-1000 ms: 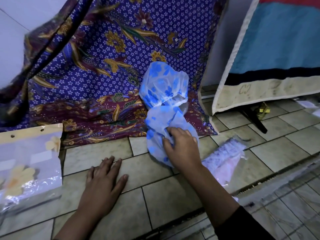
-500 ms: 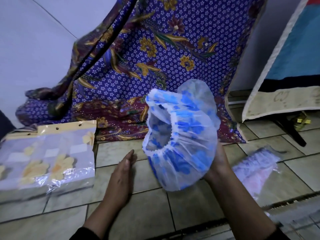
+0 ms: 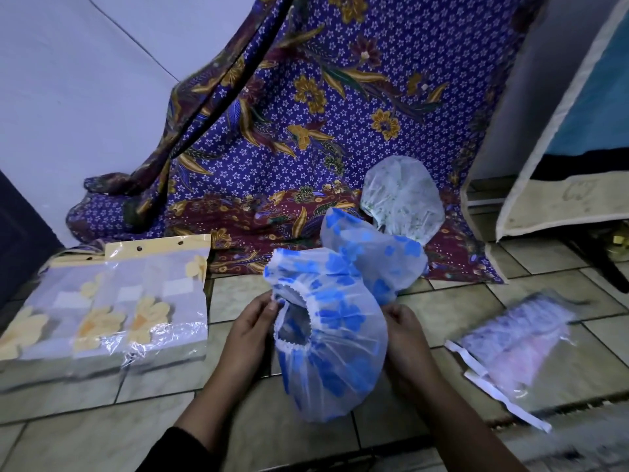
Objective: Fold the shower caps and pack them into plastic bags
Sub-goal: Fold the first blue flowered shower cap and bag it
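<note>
Two hands are being used to hold a blue-flowered shower cap [image 3: 335,338] above the tiled floor [image 3: 452,311]. Its elastic rim is being pinched by the left hand [image 3: 250,330] at nine o'clock, and its side is being grasped by the right hand [image 3: 405,338] at three. A second blue cap [image 3: 377,253] is being supported by the batik cloth [image 3: 306,137] at one o'clock.

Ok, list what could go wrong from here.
The thin blue-flowered plastic shower cap is puffed up; folded so, it may spring open. The left hand pinches only its elastic rim, so the slick film could slip. The stack of clear yellow-flowered bags lies off to the left, so fetching one may undo the fold.
</note>
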